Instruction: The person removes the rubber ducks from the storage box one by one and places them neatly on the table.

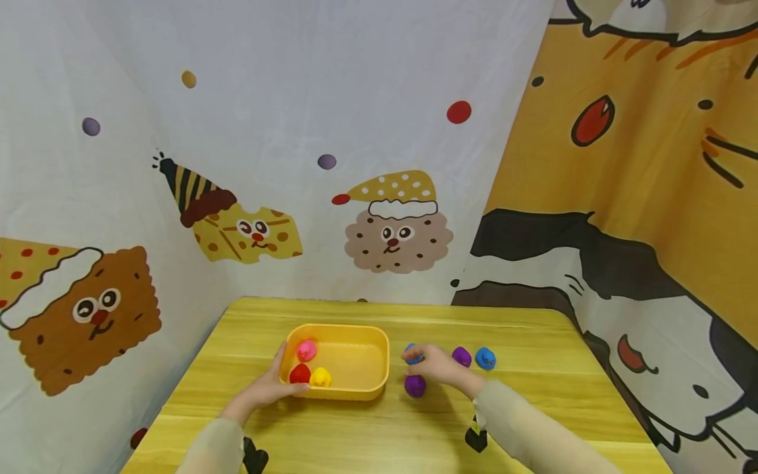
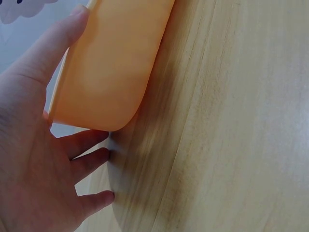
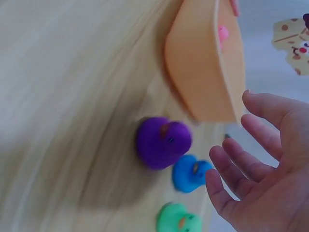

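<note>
My left hand [image 1: 269, 388] grips the left front corner of a yellow plastic box [image 1: 355, 394], its thumb [image 2: 72, 26] along the front rim and its fingers by the left end. Inside lie a pink rubber duck [image 1: 306, 350], a red one [image 1: 300, 374] and a yellow one [image 1: 320, 377]. To the right of the box, my right hand [image 1: 438, 364] hovers over several ducks, fingers loosely bent with nothing between them. Nearest it are a purple duck [image 3: 161, 142], a blue duck [image 3: 189, 173] and a green duck [image 3: 178, 220]; the green one is hidden in the head view.
Another purple duck [image 1: 462, 357] and a blue duck [image 1: 485, 359] sit on the wooden table [image 1: 367, 441], farther right. A printed cloth [image 1: 284, 99] with cartoon figures hangs behind the table and at both sides.
</note>
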Tool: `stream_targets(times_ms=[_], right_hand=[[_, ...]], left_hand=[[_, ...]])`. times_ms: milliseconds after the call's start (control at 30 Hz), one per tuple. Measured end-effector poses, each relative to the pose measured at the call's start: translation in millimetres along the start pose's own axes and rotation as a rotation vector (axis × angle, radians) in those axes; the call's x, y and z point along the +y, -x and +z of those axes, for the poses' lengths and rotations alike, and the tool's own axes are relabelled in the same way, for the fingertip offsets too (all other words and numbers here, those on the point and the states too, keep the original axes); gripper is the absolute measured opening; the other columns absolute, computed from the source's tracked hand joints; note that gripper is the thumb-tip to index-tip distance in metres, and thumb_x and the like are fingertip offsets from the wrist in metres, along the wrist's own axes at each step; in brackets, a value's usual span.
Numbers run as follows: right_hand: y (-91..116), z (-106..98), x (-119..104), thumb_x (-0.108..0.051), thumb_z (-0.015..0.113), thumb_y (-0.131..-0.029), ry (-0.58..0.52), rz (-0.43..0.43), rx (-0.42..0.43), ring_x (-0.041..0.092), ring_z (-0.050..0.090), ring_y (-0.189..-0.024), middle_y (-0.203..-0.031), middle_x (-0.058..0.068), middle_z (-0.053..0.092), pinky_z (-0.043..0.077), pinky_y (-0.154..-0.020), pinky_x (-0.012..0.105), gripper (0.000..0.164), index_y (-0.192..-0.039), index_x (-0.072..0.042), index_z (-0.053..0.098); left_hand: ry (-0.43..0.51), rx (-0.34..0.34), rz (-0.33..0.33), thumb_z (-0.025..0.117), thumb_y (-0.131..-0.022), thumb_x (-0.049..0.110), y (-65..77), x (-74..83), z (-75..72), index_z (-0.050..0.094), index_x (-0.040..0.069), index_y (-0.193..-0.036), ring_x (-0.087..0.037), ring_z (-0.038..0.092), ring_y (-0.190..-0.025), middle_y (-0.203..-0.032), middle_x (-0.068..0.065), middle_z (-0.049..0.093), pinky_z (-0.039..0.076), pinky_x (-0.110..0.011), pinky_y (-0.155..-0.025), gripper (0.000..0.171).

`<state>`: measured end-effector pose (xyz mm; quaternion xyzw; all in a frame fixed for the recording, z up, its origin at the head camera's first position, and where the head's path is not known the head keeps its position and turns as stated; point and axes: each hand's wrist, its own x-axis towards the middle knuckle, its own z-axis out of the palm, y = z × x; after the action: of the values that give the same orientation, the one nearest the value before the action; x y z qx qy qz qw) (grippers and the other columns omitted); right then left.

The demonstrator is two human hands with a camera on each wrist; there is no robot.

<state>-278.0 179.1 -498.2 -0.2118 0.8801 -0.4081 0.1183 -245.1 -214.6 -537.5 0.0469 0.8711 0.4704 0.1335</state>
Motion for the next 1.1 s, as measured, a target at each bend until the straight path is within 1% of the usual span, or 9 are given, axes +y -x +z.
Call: stream_targets(times_ms=[67, 233, 300, 433, 600, 767, 833, 933, 1100], right_hand=[[-5, 1, -8, -0.020, 0.073, -0.086, 0.006, 0.005, -0.006, 0.032, 0.061, -0.103, -0.119, 0.013, 0.064, 0.051, -0.084, 0.044, 0.036, -0.118, -0.003, 0.068], [-20, 5, -27, -0.020, 0.073, -0.085, 0.026, -0.008, -0.017, 0.023, 0.060, -0.095, -0.116, 0.010, 0.065, 0.051, -0.080, 0.040, 0.036, -0.118, -0.005, 0.069], [-27, 6, -34, -0.020, 0.073, -0.085, 0.037, -0.023, -0.022, 0.023, 0.061, -0.095, -0.113, 0.010, 0.066, 0.052, -0.079, 0.039, 0.034, -0.115, -0.005, 0.069], [-40, 10, -47, -0.023, 0.074, -0.085, 0.045, -0.038, -0.048, 0.025, 0.061, -0.102, -0.112, 0.008, 0.067, 0.051, -0.083, 0.039, 0.031, -0.113, -0.009, 0.070], [-55, 20, -63, -0.024, 0.074, -0.086, -0.031, -0.012, -0.128, 0.026, 0.058, -0.111, -0.116, 0.007, 0.066, 0.048, -0.091, 0.044, 0.031, -0.114, -0.011, 0.070], [-71, 37, -73, -0.026, 0.073, -0.087, -0.062, 0.027, -0.213, 0.023, 0.059, -0.109, -0.121, 0.010, 0.064, 0.050, -0.087, 0.046, 0.027, -0.113, -0.018, 0.071], [-77, 43, -76, -0.025, 0.073, -0.087, -0.064, 0.032, -0.221, 0.024, 0.059, -0.109, -0.123, 0.013, 0.063, 0.050, -0.086, 0.049, 0.028, -0.114, -0.018, 0.071], [-83, 51, -79, -0.024, 0.073, -0.087, -0.074, 0.044, -0.230, 0.026, 0.060, -0.107, -0.121, 0.013, 0.064, 0.049, -0.087, 0.053, 0.029, -0.115, -0.015, 0.070], [-91, 62, -85, -0.023, 0.071, -0.088, -0.116, 0.072, -0.256, 0.035, 0.060, -0.104, -0.106, 0.003, 0.068, 0.048, -0.086, 0.056, 0.031, -0.116, -0.010, 0.069]], left_hand=[[0.001, -0.003, -0.003, 0.080, -0.079, 0.035, -0.3, 0.1, -0.3, -0.015, 0.005, -0.152, -0.056, 0.023, -0.134, -0.155, -0.034, 0.001, 0.019, -0.069, -0.106, 0.124], [-0.004, -0.002, 0.002, 0.080, -0.079, 0.036, -0.8, 0.7, -1.6, -0.015, 0.005, -0.152, -0.056, 0.022, -0.135, -0.155, -0.034, -0.001, 0.019, -0.068, -0.106, 0.124], [-0.004, -0.005, 0.010, 0.080, -0.079, 0.035, -1.1, 0.5, -1.4, -0.015, 0.005, -0.152, -0.056, 0.021, -0.135, -0.155, -0.034, -0.001, 0.019, -0.068, -0.106, 0.124], [0.009, -0.012, 0.014, 0.080, -0.079, 0.035, -1.5, -2.2, -0.5, -0.015, 0.004, -0.152, -0.055, 0.018, -0.136, -0.156, -0.033, -0.003, 0.017, -0.067, -0.107, 0.124], [0.011, 0.000, 0.019, 0.080, -0.079, 0.035, -2.3, -5.3, -0.5, -0.014, 0.005, -0.153, -0.055, 0.020, -0.136, -0.156, -0.032, -0.002, 0.017, -0.067, -0.107, 0.124], [0.002, 0.019, 0.025, 0.081, -0.078, 0.035, -0.3, -6.4, -2.2, -0.013, 0.004, -0.153, -0.055, 0.023, -0.135, -0.156, -0.032, -0.002, 0.019, -0.067, -0.107, 0.124], [0.005, 0.022, 0.028, 0.081, -0.078, 0.035, 0.0, -5.0, -2.0, -0.012, 0.004, -0.153, -0.055, 0.023, -0.135, -0.156, -0.032, -0.001, 0.019, -0.067, -0.106, 0.123], [0.016, 0.019, 0.022, 0.081, -0.078, 0.035, 0.2, -2.9, -1.0, -0.011, 0.004, -0.153, -0.055, 0.024, -0.135, -0.156, -0.032, 0.000, 0.020, -0.067, -0.106, 0.123], [0.015, 0.027, 0.016, 0.081, -0.078, 0.035, 0.7, -2.7, 0.0, -0.010, 0.004, -0.153, -0.056, 0.027, -0.133, -0.155, -0.033, 0.005, 0.023, -0.067, -0.105, 0.122]])
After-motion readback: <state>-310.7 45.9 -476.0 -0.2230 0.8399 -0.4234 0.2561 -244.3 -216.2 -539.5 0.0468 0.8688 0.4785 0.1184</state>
